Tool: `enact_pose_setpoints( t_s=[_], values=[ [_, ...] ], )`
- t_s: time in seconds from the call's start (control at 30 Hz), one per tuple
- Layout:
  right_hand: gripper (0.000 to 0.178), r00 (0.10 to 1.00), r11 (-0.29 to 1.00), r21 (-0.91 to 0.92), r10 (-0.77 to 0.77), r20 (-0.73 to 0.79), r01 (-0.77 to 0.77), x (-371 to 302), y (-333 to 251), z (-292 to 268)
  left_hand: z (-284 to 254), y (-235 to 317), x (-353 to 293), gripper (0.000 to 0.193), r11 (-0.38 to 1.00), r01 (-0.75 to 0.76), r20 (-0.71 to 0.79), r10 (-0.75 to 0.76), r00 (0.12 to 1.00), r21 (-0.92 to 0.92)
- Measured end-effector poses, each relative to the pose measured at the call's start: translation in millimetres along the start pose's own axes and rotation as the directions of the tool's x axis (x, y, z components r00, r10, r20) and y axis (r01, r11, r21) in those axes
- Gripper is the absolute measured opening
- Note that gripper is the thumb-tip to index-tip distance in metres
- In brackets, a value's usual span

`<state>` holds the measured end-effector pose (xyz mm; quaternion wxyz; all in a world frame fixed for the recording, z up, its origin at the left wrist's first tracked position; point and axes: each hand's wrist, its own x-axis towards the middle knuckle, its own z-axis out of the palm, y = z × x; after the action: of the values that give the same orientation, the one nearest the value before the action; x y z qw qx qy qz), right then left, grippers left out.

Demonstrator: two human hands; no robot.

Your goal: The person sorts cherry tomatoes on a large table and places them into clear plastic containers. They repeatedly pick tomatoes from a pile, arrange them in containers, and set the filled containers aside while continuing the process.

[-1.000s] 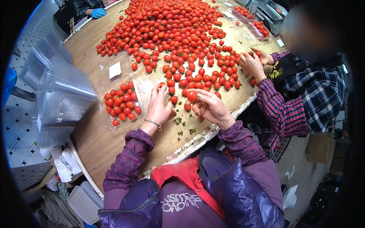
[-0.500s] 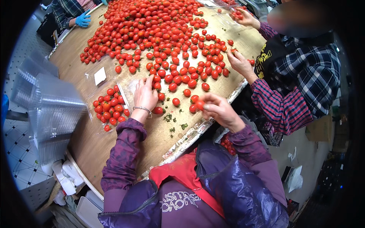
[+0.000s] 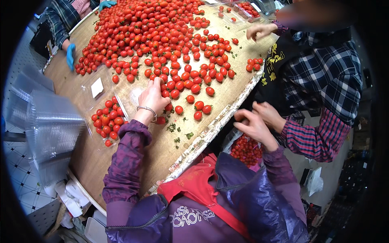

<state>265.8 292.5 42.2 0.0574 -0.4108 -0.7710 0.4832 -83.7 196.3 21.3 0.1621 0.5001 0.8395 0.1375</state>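
Observation:
My left hand (image 3: 153, 100) rests on the table, its fingers and thumb curled round a cherry tomato (image 3: 165, 93) at the edge of the loose ones. Left of it sits an open clear plastic punnet (image 3: 125, 106) with several cherry tomatoes (image 3: 107, 121) inside; a white square (image 3: 97, 87) lies on its lid. Beyond the table's near edge, my right hand (image 3: 255, 126) hangs over a bag of small red tomatoes (image 3: 246, 151). Its fingers are bent but apart, with no tomato visible between them. A co-worker's hand (image 3: 269, 115) is right beside it.
A large heap of cherry tomatoes (image 3: 142, 28) covers the far table (image 3: 121, 170). Nested clear punnets (image 3: 52, 129) stand at the left. Another person's blue glove (image 3: 70, 56) is at the far left edge. The co-worker's other hand (image 3: 260, 30) is by a punnet (image 3: 247, 11) at far right.
My right hand has moved off the table, right and down to the bag; the tomato it held no longer shows. One co-worker's hand came down beside it. My left hand has stayed at the loose tomatoes.

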Motion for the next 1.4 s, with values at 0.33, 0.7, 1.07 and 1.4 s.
enact_pose_setpoints(
  t_s=[0.33, 0.7, 1.07, 1.4],
  values=[
    [0.077, 0.982, 0.874, -0.463, -0.186, -0.044, 0.144, 149.2, -54.4, 46.9, -4.9, 12.7, 12.7, 0.092, 1.000, 0.020, 0.149, -0.018, 0.989, -0.009],
    [0.049, 0.922, 0.914, -0.137, -0.386, -0.011, 0.381, 168.0, -66.1, 82.4, 36.7, 0.9, 36.5, 0.080, 0.928, -0.261, -0.004, 0.270, 0.963, -0.265],
    [0.036, 0.954, 0.718, 0.693, -0.159, 0.253, -0.064, 154.1, -81.7, 78.1, 24.8, 6.8, 14.3, 0.071, 0.771, -0.279, -0.145, 0.240, 0.960, -0.572],
    [0.030, 0.891, 0.772, 0.635, -0.273, 0.362, -0.022, 143.5, -162.4, 147.0, -45.2, -40.6, -72.0, 0.057, 0.487, -0.095, -0.120, -0.021, 0.993, -0.868]
  ],
)
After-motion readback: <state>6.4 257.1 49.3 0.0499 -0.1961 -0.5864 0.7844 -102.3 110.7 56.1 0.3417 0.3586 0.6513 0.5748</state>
